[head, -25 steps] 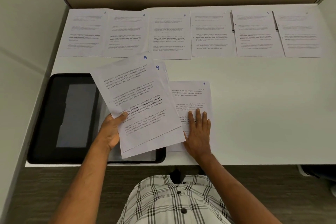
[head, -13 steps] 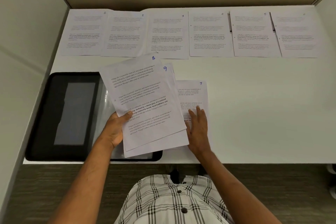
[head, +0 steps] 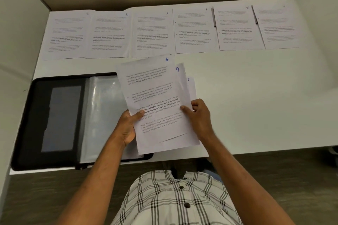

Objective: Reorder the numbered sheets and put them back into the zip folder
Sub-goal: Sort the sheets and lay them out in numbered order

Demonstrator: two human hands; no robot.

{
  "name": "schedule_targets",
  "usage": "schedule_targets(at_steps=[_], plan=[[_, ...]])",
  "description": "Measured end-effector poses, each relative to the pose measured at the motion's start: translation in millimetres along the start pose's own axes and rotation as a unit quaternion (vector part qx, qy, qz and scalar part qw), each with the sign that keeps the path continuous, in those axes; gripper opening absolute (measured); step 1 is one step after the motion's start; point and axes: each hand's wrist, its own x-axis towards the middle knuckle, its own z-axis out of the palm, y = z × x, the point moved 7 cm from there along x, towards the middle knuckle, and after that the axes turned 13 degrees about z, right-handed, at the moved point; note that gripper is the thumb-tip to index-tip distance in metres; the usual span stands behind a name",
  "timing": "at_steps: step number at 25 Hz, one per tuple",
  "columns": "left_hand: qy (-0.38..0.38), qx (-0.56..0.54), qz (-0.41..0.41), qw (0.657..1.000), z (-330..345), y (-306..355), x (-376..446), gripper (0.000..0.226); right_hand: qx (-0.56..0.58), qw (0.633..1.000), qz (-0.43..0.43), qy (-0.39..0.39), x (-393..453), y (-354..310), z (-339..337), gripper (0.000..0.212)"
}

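Hands at the centre share one small stack of sheets (head: 157, 100). Left hand (head: 128, 126), grip closed on the stack's left edge, thumb on top of the page. Right hand (head: 199, 117), grip closed on the right edge, thumb on top and fingers curled behind. Sheet marked 8 (head: 146, 82) lies uppermost; sheet marked 9 (head: 180, 73) shows behind it, and sheet marked 7 (head: 191, 86) at the back, only its right margin visible. The stack is held tilted above the near part of the counter (head: 256, 106), partly over the zip folder (head: 60, 118). This folder lies open at the near left, clear pocket facing up, apparently unfilled. Along the far edge of the counter a row of sheets (head: 170, 31) lies face up, side by side, with 2 to 5 legible and the end numbers too faint to read. Judged progress: sorting laid out but unfinished; the held three appear out of order, and gathering all sheets and refilling the folder remain.
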Motion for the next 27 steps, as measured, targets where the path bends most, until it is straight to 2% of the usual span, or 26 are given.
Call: schedule_targets(at_steps=[4,10,14,21,27], plan=[[-0.023,-0.014,-0.001,1.000,23,-5,3,0.031,0.014,0.999,-0.005,0.034,2,9,-22,0.019],[-0.019,0.000,-0.008,1.000,36,-18,6,0.028,0.024,0.999,0.001,0.034,9,26,-44,0.035],[-0.008,0.013,-0.007,1.000,43,-20,10,0.026,0.033,0.998,-0.004,0.044,13,36,-64,0.033],[0.016,0.022,0.011,1.000,34,-15,20,0.024,-0.003,0.990,-0.018,0.138,25,53,-137,0.032],[0.034,0.034,0.012,0.999,21,-12,24,0.024,-0.059,0.981,0.011,0.185,41,84,-185,0.034]])
